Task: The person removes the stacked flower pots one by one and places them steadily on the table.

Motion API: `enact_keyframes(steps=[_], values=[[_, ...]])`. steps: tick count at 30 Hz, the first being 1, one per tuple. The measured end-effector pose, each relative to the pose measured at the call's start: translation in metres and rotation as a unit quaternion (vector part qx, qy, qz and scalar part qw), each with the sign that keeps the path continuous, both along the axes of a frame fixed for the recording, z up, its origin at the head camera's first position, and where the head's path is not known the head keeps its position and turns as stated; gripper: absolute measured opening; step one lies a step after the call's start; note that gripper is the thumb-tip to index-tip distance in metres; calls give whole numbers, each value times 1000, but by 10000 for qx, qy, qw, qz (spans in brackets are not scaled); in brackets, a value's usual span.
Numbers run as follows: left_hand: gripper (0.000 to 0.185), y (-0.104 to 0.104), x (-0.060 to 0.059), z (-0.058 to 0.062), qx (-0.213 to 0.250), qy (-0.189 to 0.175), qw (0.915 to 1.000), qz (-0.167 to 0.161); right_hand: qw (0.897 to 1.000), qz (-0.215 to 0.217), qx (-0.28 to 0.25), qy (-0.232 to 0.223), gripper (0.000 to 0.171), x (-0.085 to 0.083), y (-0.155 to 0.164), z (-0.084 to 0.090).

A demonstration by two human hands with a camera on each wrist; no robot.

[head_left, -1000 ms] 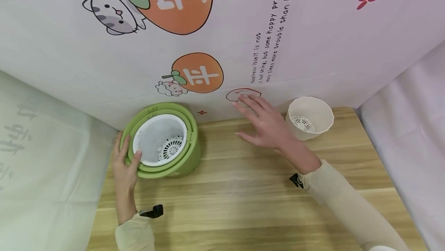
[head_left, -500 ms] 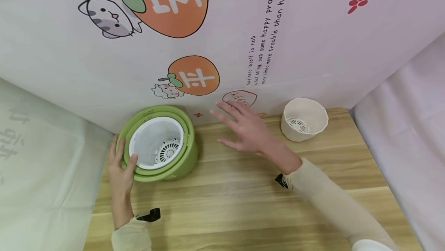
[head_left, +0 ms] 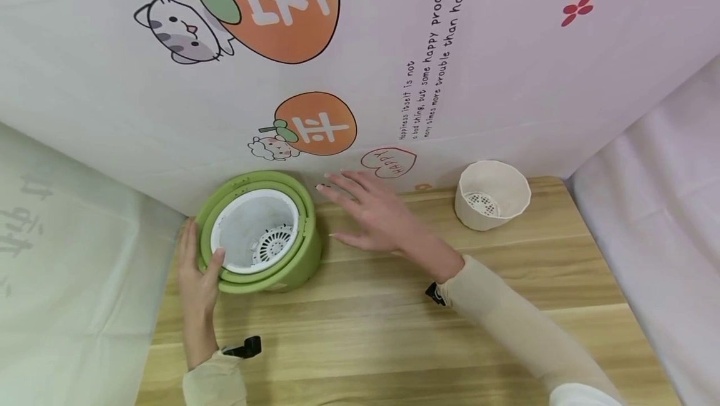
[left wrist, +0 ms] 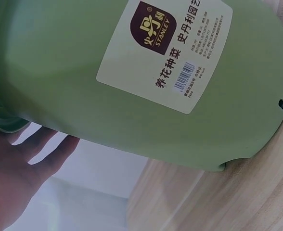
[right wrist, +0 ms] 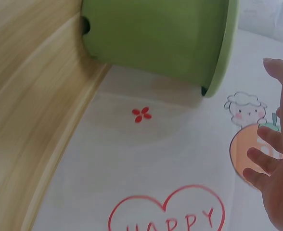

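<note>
At the left of the table stands a green flower pot point(head_left: 306, 262), with another green rim and a white inner pot point(head_left: 225, 225) with a slotted bottom nested inside it. A printed label point(left wrist: 165, 53) is on its side in the left wrist view. My left hand point(head_left: 197, 281) holds the pot's left side, thumb over the rim and fingers along the outside. Right of the pot, my right hand point(head_left: 371, 215) hovers with spread fingers, touching nothing. Past that hand stands a cream pot point(head_left: 492, 197) with a perforated bottom.
A white printed cloth point(head_left: 478, 69) rises behind the wooden table point(head_left: 360, 343). Pale cloths also hang at the left point(head_left: 62, 268) and right point(head_left: 664, 193) sides. A black wrist mount point(head_left: 243, 348) sits on my left forearm.
My right hand has moved left, away from the cream pot and toward the green flower pot. My left hand has stayed on the rim. The head view has shifted slightly.
</note>
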State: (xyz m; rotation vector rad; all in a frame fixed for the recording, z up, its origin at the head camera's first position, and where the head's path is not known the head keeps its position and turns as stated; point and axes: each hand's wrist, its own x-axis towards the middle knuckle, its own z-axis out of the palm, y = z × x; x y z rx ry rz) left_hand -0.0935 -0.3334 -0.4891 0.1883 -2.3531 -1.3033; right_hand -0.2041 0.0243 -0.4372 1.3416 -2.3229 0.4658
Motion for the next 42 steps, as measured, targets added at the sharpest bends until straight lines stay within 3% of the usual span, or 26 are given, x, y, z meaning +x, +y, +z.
enact_keyframes(steps=[29, 42], values=[[78, 2, 3, 4, 9, -339, 9994, 64, 9963, 546, 500, -425, 85, 20, -66, 2], [78, 3, 2, 3, 40, -186, 9998, 56, 9929, 326, 853, -758, 86, 23, -81, -6]])
